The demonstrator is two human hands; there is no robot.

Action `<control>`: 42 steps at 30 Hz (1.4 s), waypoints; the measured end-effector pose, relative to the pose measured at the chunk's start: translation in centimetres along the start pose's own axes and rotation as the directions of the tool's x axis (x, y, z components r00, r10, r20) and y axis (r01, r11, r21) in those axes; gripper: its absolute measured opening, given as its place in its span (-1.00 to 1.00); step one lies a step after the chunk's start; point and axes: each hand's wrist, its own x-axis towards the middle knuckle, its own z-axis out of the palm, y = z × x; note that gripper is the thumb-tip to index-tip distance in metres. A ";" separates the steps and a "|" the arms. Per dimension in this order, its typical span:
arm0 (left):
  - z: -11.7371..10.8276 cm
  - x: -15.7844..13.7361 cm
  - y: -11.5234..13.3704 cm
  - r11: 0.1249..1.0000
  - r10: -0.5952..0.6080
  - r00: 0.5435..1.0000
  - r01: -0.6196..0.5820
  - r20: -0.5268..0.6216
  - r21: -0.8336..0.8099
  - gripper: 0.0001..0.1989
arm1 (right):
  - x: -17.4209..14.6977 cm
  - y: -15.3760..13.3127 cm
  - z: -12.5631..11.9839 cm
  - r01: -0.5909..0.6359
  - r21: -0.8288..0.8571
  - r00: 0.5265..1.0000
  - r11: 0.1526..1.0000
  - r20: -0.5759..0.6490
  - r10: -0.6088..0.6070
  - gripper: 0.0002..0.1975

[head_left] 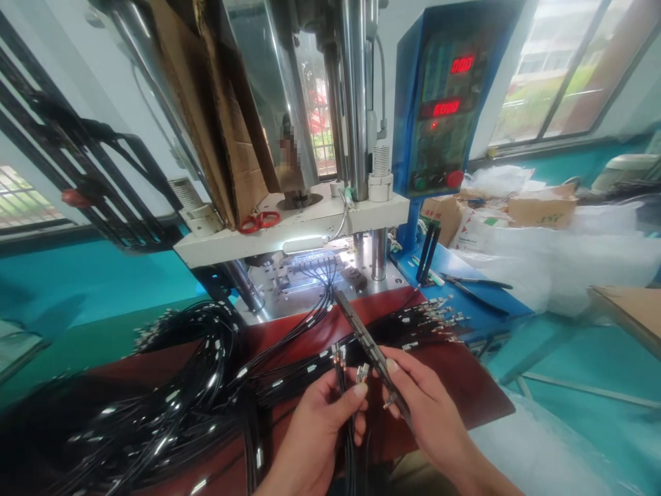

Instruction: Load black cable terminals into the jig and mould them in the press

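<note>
In the head view my left hand (330,410) is closed around a few black cables (352,458). Their metal connector ends (362,373) stick out above the thumb. Close beside it, my right hand (421,393) grips a long dark slotted bar (364,337), tilted with its far end toward the machine. A small metal piece shows under the bar near my right fingers; whether it is fixed to the bar I cannot tell. More black cables with metal ends (438,313) lie on the dark red work surface (475,386) behind my hands.
A press machine (310,227) stands ahead, with several cables running into its lit mold (310,265). Red-handled scissors (258,221) rest on its plate. A large cable bundle (206,358) covers the left. To the right are a control box (438,103), tweezers (478,289) and plastic bags (516,255).
</note>
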 end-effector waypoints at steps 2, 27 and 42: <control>0.3 0.0 0.0 1.000 0.010 1.000 -0.010 -0.002 0.010 -0.68 | 0.0 -0.1 0.0 0.007 -0.014 1.000 1.000 0.012 -0.006 -0.57; 2.6 -0.3 0.9 0.971 -0.023 0.999 0.034 -0.049 0.236 -0.75 | -0.5 -1.0 0.4 0.085 -0.258 0.995 0.962 0.076 -0.068 -0.63; -0.5 -0.1 0.6 0.998 0.020 0.999 -0.023 -0.038 -0.065 -0.74 | -0.6 -0.6 -0.4 -0.015 -0.051 0.999 0.999 0.037 0.017 -0.59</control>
